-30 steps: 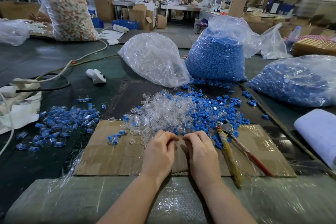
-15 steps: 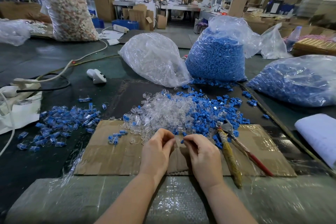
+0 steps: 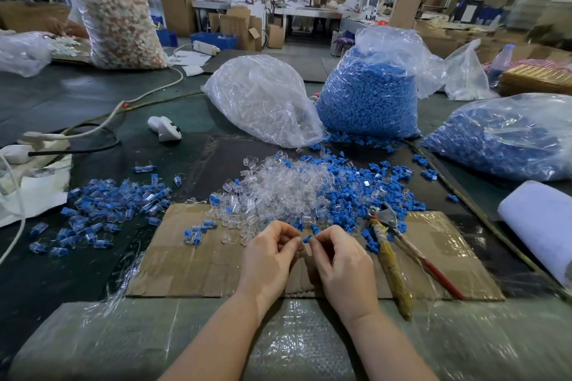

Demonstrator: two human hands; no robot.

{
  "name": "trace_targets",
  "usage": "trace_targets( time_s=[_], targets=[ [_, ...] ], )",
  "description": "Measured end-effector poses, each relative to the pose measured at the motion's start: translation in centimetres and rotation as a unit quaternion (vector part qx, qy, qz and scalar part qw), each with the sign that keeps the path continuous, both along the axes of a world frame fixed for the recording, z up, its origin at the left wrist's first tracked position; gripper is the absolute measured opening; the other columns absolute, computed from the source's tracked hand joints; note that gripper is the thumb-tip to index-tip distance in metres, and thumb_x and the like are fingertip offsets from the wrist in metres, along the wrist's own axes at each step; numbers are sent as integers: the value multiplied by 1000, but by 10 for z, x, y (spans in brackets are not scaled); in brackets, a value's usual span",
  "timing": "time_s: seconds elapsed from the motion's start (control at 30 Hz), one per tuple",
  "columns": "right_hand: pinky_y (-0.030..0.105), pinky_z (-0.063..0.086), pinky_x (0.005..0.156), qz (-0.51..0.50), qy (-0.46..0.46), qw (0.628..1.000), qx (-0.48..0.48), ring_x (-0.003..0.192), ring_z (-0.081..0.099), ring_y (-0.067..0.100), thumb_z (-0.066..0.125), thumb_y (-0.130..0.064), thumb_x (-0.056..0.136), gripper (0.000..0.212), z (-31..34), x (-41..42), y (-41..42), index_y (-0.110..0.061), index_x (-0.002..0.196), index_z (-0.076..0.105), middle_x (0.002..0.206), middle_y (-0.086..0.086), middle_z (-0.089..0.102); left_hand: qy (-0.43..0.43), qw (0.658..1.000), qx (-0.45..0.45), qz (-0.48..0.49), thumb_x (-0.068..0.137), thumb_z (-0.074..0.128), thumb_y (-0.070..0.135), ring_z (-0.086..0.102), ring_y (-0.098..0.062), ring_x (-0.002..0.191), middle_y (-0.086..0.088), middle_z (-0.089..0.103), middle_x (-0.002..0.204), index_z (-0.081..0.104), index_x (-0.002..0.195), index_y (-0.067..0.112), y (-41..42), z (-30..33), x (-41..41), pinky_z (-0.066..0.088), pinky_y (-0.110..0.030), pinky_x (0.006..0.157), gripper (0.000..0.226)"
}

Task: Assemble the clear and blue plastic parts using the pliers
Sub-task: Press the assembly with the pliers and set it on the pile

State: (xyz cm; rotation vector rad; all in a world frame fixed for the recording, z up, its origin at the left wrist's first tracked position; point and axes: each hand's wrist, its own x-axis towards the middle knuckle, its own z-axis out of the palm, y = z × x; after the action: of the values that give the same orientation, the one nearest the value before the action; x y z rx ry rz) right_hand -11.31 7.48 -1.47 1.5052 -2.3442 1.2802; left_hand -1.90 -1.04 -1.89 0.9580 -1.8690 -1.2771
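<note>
Left hand (image 3: 268, 260): fingers curled, pinching a clear part too small to make out.
Right hand (image 3: 342, 260): pinches a blue part (image 3: 307, 238) at its fingertips.
Pliers (image 3: 390, 249): lying on the cardboard sheet (image 3: 192, 269), right of the hands.
Loose pile (image 3: 297, 192): clear and blue parts mixed.
Desk (image 3: 62, 281): dark surface.

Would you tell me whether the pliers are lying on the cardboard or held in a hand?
Lying down: the red-and-yellow-handled pliers rest on the cardboard sheet, untouched.

Factory floor: bulk parts bags (image 3: 368, 96)
</note>
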Motion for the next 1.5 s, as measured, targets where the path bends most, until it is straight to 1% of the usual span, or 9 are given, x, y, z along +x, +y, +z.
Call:
trace_targets(
  time_s=[0.1,0.3,0.63,0.73,0.9,1.03,1.17,1.27,1.5],
  targets=[
    [31,44,62,0,26,1000,3,68,53,14,65,-19,86,15,1,2,0,-14,74,57,69,-7,56,1,1000,5,3,85,64,7,63,-11,71,5,64,70,58,75,28,0,1,0,49,-19,68,24],
    [30,40,56,-13,55,998,-3,61,54,18,71,-14,80,19,1,4,0,-11,68,57,63,-2,57,16,1000,7,2,83,65,3,59,5,60,5,64,66,60,73,24,2,5,1,44,-7,58,24],
    [25,40,51,-17,106,994,-4,56,54,18,77,-11,74,22,0,4,0,-12,67,56,61,-2,57,36,999,36,-15,84,64,2,63,2,62,-2,67,72,62,77,20,5,10,2,46,-8,58,20],
    [24,36,52,-17,87,996,7,57,54,17,75,-14,77,21,-2,3,1,-12,67,57,61,-3,57,30,999,27,-17,84,64,2,61,5,62,1,66,71,61,76,22,4,9,3,45,-7,58,22],
    [30,41,62,-1,43,998,43,71,57,17,64,-23,87,15,-3,1,-1,-13,76,61,72,-3,62,3,1000,0,-22,86,63,5,57,3,63,5,64,70,61,77,23,3,7,4,44,-9,60,20],
    [23,45,66,15,51,999,10,75,59,11,69,-21,84,7,0,2,0,-16,87,65,81,-7,65,1,1000,0,-17,88,59,6,58,4,65,2,65,76,60,82,21,2,8,3,45,-9,61,16],
    [17,44,77,47,47,998,-1,86,59,10,71,-12,81,24,2,1,2,-16,105,68,93,-6,65,-2,1000,-10,-14,89,59,7,59,1,68,3,65,76,61,84,20,3,9,3,46,-10,62,14],
    [20,45,73,56,46,997,4,83,59,11,72,-12,80,23,4,2,2,-18,103,70,88,-7,63,-9,1000,-17,-13,89,59,8,61,-6,71,3,66,76,62,85,19,3,8,3,49,-15,65,12],
    [27,50,72,51,50,997,-4,82,60,13,72,-21,80,19,4,2,1,-15,98,71,85,-5,66,-13,1000,-26,-9,87,61,8,57,3,63,6,65,71,61,80,23,3,9,4,43,-9,60,16]
  ],
)
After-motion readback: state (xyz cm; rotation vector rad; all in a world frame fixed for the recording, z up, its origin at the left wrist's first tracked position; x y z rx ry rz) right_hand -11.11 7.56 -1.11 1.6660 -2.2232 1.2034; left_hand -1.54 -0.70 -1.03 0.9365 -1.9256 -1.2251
